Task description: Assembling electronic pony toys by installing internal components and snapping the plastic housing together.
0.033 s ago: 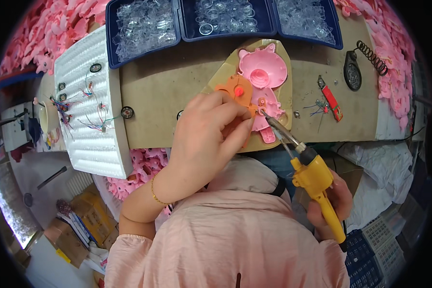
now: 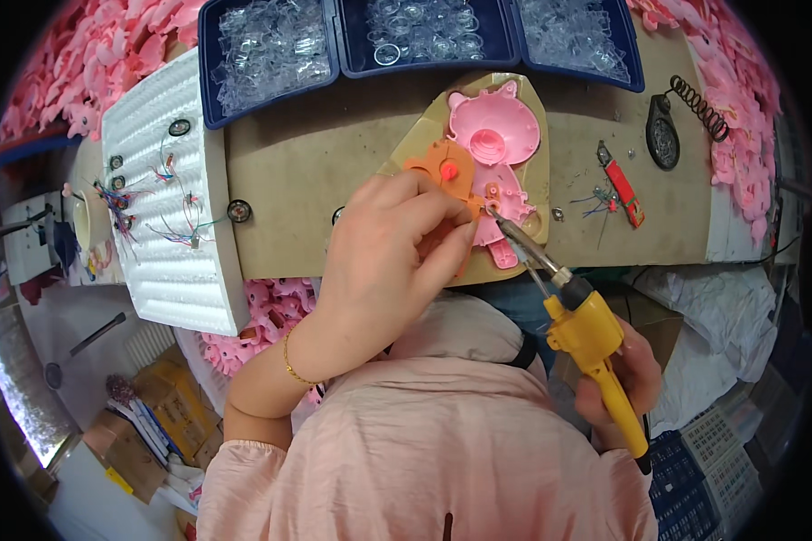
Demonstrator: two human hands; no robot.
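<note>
My right hand (image 2: 639,374) is closed around the handle of a yellow soldering gun (image 2: 591,334). Its metal tip reaches up and left to the body of a pink pig-shaped plastic shell (image 2: 501,185), which lies hollow side up. Just left of the tip, my left hand (image 2: 392,239) is closed, thumb and fingers pinched together beside an orange flat piece (image 2: 456,167) that bears a small red knob. Whatever is between those fingertips is hidden by the hand. Shell and orange piece lie on a tan shaped board (image 2: 537,117).
Blue bins (image 2: 356,68) of clear plastic parts stand along the back. At left is a white foam block (image 2: 171,198) with small speakers and wires. A red-handled cutter (image 2: 622,191) and a black oval piece (image 2: 662,135) lie to the right. Pink parts (image 2: 740,126) pile up at both sides.
The soldering gun's body has shifted very slightly to the left, its tip still at the pink shell. My left hand looks unmoved.
</note>
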